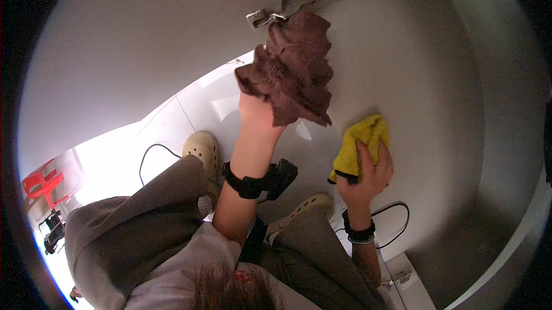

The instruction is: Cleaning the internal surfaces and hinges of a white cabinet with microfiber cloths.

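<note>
A bunched dark brown cloth [297, 64] covers most of my left hand [258, 109], just below a metal cabinet hinge [265, 18] at the top. The fingers are hidden in or behind the cloth. Lower right, my right hand [371, 170] grips a yellow cloth [360, 142] with a black edge and lies against the pale inner panel [414, 94] of the cabinet. Black straps sit on both wrists, the left one with a black box on it.
A grey cabinet door [151, 30] stands at the upper left. Another hinge [403, 279] is at the lower right. Black cables [407, 219] loop near both legs. Beige clogs [201, 148] stand on the tiled floor. A red plastic stool [45, 183] is at the far left.
</note>
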